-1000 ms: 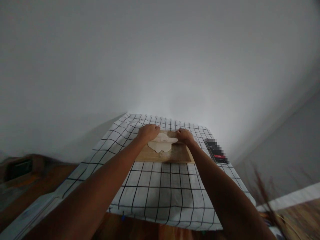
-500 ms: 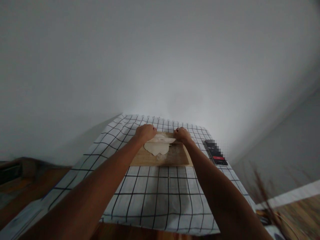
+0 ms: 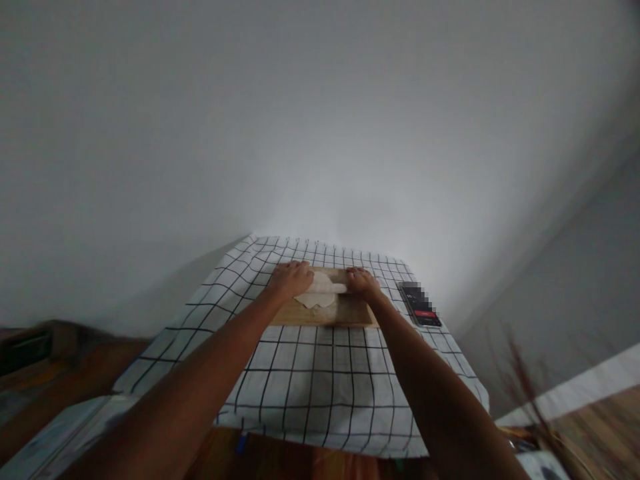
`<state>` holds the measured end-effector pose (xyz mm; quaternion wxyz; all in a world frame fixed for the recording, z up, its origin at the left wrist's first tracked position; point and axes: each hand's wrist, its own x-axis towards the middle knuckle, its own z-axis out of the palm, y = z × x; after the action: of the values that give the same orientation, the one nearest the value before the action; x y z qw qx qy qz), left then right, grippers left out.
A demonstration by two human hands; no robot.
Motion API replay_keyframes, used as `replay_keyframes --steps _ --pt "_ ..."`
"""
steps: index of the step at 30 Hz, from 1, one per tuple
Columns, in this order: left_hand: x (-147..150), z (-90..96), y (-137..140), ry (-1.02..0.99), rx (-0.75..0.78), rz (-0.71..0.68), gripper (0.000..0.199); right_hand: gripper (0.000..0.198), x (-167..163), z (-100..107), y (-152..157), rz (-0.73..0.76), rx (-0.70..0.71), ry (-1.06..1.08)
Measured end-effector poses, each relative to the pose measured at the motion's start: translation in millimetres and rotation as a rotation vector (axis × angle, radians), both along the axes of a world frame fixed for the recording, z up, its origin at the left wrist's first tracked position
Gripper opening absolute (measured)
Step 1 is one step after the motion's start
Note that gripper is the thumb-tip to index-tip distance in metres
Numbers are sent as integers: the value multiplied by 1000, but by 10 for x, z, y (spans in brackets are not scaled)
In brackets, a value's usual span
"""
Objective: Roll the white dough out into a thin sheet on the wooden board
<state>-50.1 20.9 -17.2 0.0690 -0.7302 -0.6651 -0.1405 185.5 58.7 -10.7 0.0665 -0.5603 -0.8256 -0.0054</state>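
Note:
A pale rolling pin [image 3: 329, 288] lies crosswise over a flat, uneven-edged sheet of dough [image 3: 316, 301]. Dough shows on both the far and near sides of the pin. My left hand [image 3: 292, 277] is closed over the pin's left end, which it covers. At the other end, my right hand [image 3: 363, 281] grips the pin, its fingers curled over the top. Beneath all of this is a wooden board [image 3: 320, 318] dusted with what looks like flour.
The board rests on a table with a white, black-checked cloth [image 3: 320, 380]. A phone [image 3: 421, 305] with a partly blurred screen lies to the right. A pale wall [image 3: 320, 133] stands behind the table. Thin reddish stems [image 3: 523, 373] rise at the lower right.
Both hands have drawn the rolling pin slightly nearer to me over the dough, and more dough shows beyond it. The view has shifted a little.

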Motion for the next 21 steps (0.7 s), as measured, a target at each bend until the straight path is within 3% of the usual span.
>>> replay_keyframes --steps 3,12,16,21 --pt "33 -3 -170 31 68 -58 42 38 27 -11 -127 45 43 -8" --pt "166 231 -655 37 25 -59 27 42 82 -64 -457 -2 133 21" --pt "183 217 -706 65 40 -85 27 38 98 -50 -552 20 147 11" --pt "178 106 -629 40 83 -15 33 35 105 -14 -632 52 160 9"
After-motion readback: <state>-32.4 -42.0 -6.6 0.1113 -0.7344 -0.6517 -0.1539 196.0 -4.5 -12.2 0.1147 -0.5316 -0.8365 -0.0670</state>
